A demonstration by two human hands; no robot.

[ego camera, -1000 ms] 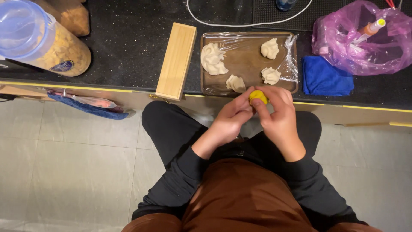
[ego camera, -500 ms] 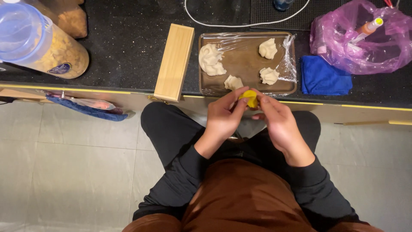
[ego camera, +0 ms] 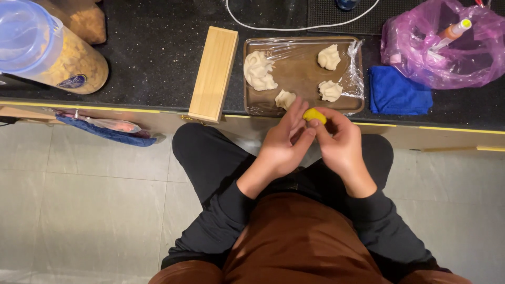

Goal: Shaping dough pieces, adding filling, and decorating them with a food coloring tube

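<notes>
Yellow dough ball (ego camera: 314, 115) | pinched between fingertips of my left hand (ego camera: 280, 149) and right hand (ego camera: 342, 146), just below tray (ego camera: 302, 73) at counter (ego camera: 158, 58) edge | step: shaping, I judge | next calls for gentle rolling pressure.

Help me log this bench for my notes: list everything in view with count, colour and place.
yellow lump: 1, yellow, pinched at the fingertips of both hands
dough pieces: 4, cream, on the tray
tray: 1, brown, film-covered, on the black counter
wooden block: 1, pale wood, left of the tray
cloth: 1, blue, right of the tray
plastic bag: 1, pink, far right
jar: 1, clear with bluish lid, far left
cable: 1, white, behind the tray
left hand: 1
right hand: 1
</notes>
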